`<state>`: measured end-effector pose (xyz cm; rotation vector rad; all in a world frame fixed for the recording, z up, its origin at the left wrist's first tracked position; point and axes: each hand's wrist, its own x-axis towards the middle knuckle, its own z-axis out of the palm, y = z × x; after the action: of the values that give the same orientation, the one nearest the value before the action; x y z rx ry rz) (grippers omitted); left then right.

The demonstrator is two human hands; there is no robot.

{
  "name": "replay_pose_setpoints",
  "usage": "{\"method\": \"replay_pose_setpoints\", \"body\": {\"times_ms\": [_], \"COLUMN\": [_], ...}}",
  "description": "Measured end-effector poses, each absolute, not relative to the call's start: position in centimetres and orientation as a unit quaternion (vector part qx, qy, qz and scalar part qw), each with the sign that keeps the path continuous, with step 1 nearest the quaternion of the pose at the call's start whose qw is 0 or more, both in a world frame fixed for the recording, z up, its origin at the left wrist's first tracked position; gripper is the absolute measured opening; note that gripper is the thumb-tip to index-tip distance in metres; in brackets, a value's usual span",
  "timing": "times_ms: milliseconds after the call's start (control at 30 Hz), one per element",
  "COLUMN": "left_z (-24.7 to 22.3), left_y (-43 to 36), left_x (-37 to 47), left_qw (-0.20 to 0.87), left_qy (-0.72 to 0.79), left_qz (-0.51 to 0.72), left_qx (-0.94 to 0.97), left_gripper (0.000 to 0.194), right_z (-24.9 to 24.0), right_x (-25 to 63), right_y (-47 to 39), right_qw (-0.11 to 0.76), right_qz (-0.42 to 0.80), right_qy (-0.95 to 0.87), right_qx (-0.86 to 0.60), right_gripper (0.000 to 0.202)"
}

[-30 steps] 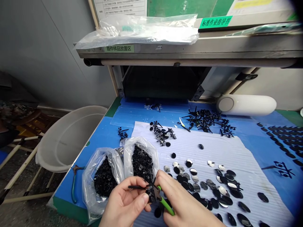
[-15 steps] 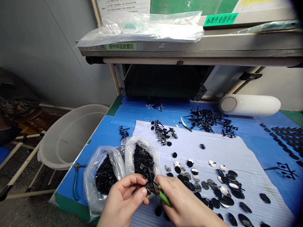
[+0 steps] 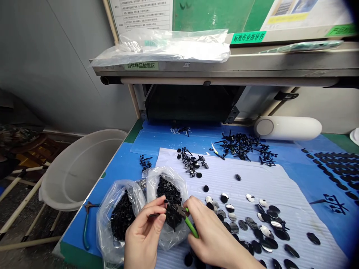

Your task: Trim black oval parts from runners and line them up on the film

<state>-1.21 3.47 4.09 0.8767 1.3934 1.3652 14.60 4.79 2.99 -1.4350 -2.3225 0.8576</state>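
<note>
My right hand (image 3: 206,231) is closed round the green handles of a pair of cutting pliers (image 3: 189,224), whose dark jaws point left. My left hand (image 3: 148,228) pinches a small black plastic sprue (image 3: 166,204) close to the jaw tips. Whether the jaws touch the piece I cannot tell. Just beneath the pliers stands a clear plastic bag (image 3: 182,183) full of tiny black parts (image 3: 169,188). A second such bag (image 3: 105,213) of black parts sits to its left.
Black round discs (image 3: 258,231) lie scattered on the white sheet (image 3: 221,170). A heap of black sprues (image 3: 241,144) is behind them. Teal-handled pliers (image 3: 86,228) lie at the table's left edge, beside a white bin (image 3: 53,179). A white cylinder (image 3: 294,127) rests at the back right.
Both hands have come up slightly, with the sprue and pliers now over the right bag. The pliers' jaws have turned upward to the left. The view has tilted up a little.
</note>
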Motion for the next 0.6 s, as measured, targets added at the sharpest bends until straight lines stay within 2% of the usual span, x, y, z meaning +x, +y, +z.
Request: {"method": "replay_pose_setpoints", "body": {"times_ms": [267, 600], "left_z": [3.66, 4.17], "left_y": [3.26, 3.31], "left_x": [-0.87, -0.67], "left_qw": [0.532, 0.565], "left_qy": [0.543, 0.534], "left_qz": [0.574, 0.567], "left_qx": [0.304, 0.271], "left_gripper": [0.011, 0.011], "right_z": [3.20, 2.84], "right_x": [14.02, 14.46], "right_y": [5.07, 5.15], "right_qw": [0.175, 0.159], "right_qz": [0.304, 0.284], "right_qy": [-0.803, -0.822], "right_qx": [-0.481, -0.467], "right_gripper": [0.034, 0.030]}}
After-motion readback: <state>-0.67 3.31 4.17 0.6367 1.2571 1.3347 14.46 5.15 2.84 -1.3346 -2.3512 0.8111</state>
